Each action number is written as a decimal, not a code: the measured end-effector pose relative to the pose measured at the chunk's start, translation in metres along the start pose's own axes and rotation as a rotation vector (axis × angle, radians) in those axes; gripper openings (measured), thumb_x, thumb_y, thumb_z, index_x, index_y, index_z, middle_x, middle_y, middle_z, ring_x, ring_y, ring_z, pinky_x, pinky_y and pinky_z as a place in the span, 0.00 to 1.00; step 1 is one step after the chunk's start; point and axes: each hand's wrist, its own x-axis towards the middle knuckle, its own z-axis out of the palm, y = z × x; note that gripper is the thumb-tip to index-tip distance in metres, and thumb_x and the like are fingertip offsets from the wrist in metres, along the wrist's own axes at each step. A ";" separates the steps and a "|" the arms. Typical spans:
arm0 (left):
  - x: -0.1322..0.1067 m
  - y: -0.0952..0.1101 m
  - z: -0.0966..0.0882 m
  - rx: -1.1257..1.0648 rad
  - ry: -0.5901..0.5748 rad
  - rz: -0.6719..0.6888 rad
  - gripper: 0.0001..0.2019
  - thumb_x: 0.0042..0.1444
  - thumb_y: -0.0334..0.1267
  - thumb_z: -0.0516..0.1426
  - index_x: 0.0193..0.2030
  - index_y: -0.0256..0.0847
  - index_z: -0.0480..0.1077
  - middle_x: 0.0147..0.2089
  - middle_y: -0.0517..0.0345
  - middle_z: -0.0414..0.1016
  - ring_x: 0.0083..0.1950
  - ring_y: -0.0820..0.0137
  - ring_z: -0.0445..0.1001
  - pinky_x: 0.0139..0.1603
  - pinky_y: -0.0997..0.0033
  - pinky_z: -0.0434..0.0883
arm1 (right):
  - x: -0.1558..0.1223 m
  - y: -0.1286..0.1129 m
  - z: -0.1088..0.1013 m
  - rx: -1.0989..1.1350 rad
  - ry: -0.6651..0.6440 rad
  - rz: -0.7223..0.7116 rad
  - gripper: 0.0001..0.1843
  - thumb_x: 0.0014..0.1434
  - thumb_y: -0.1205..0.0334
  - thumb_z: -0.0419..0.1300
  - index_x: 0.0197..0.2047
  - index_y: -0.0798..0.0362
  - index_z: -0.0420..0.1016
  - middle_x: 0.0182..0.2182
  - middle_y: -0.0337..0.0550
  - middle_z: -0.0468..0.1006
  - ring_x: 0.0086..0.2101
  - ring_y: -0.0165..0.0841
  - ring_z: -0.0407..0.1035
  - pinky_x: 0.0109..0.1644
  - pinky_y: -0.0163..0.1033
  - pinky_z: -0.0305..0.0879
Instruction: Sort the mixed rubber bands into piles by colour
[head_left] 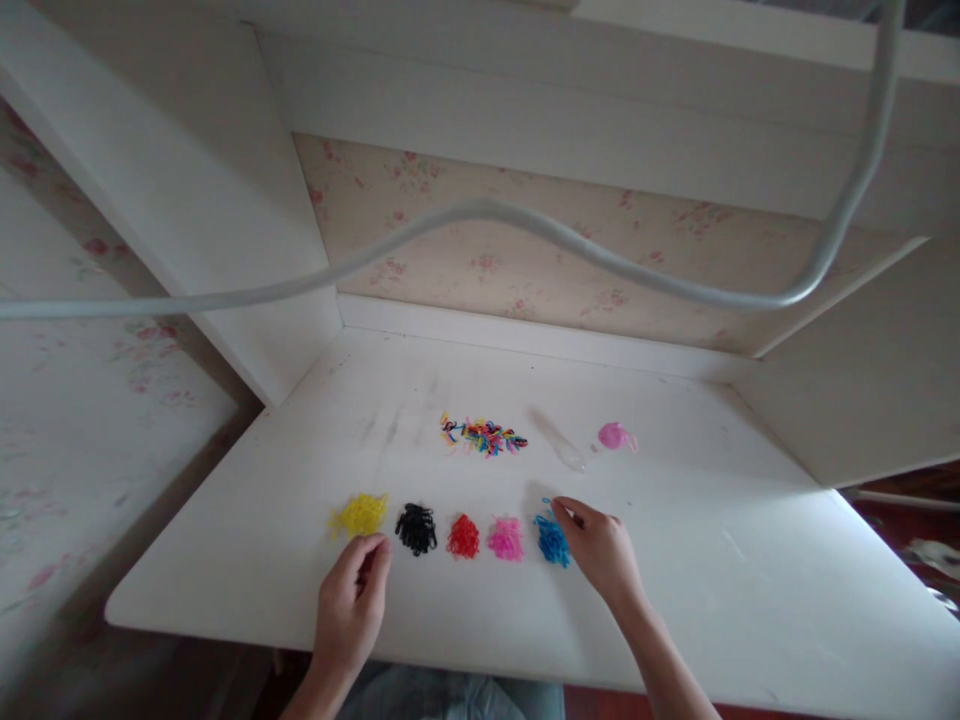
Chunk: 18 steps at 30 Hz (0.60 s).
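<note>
Five small piles of tiny elastic bands lie in a row on the white desk point(697, 590): yellow point(360, 514), black point(416, 528), red point(463, 537), pink point(505, 539) and blue point(552, 540). Behind them lies a mixed pile of many colours point(484, 436). My left hand point(352, 600) rests just below the yellow pile, fingers curled together in a pinch. My right hand point(600, 548) touches the blue pile, its fingertips pinched at the pile's top edge. What either pinch holds is too small to make out.
A clear plastic bag point(559, 445) and a pink blob-like object point(615, 436) lie at the back right of the desk. A grey cable point(525, 222) hangs across the view. White shelf walls point(195, 190) flank the desk; flowered wallpaper point(525, 260) lies behind.
</note>
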 end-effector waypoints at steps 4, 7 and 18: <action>-0.001 0.003 -0.001 0.004 -0.010 -0.005 0.11 0.56 0.44 0.52 0.36 0.39 0.69 0.31 0.57 0.73 0.30 0.72 0.70 0.31 0.77 0.68 | -0.018 0.006 -0.001 0.009 -0.020 0.010 0.22 0.58 0.45 0.46 0.40 0.43 0.79 0.23 0.39 0.78 0.26 0.33 0.72 0.29 0.31 0.58; -0.002 0.004 -0.003 -0.002 -0.009 -0.004 0.12 0.56 0.45 0.52 0.36 0.39 0.70 0.30 0.57 0.73 0.31 0.71 0.71 0.31 0.77 0.68 | -0.028 0.015 0.000 0.034 0.002 0.042 0.22 0.58 0.44 0.47 0.41 0.43 0.79 0.27 0.41 0.80 0.30 0.35 0.73 0.31 0.32 0.59; 0.013 0.042 0.005 0.241 -0.216 0.119 0.12 0.58 0.45 0.50 0.37 0.42 0.70 0.31 0.58 0.74 0.29 0.72 0.71 0.31 0.76 0.67 | -0.064 0.052 0.021 0.351 0.135 0.226 0.28 0.56 0.40 0.49 0.45 0.50 0.76 0.32 0.41 0.80 0.33 0.33 0.72 0.35 0.30 0.62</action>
